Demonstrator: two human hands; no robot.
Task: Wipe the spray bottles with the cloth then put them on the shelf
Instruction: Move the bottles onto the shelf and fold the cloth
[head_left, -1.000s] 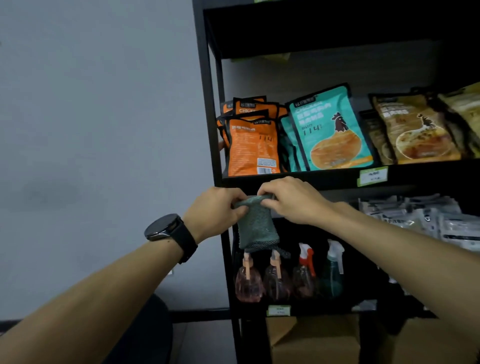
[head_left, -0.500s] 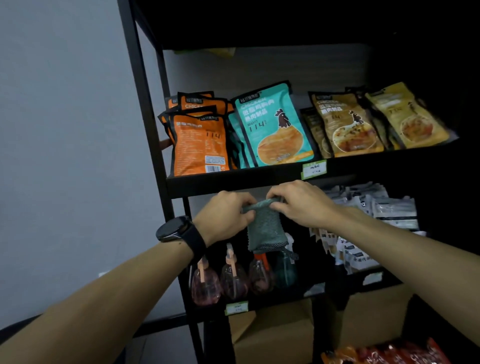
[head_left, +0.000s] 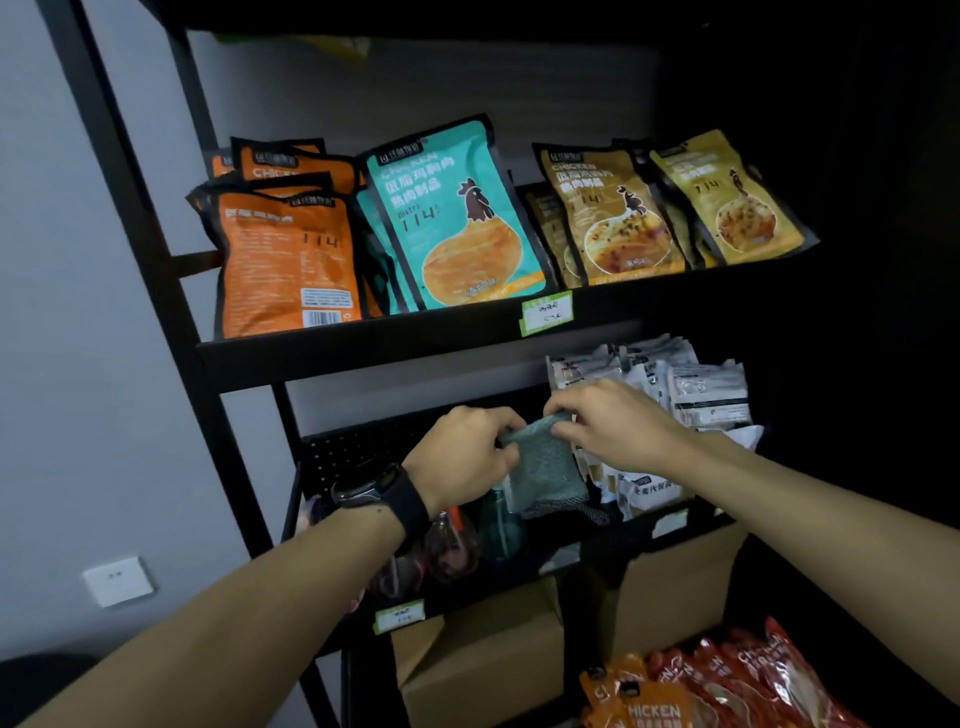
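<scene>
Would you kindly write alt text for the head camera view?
Both hands, left hand and right hand, pinch a grey-green cloth before a black shelf. Spray bottles stand below; chicken snack packets above.

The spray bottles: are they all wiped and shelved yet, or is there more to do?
Several spray bottles already stand on the lower shelf; whether wiped, I cannot tell. In hand: the left hand and right hand hold the cloth, no bottle. Any remaining bottles are out of view.
</scene>
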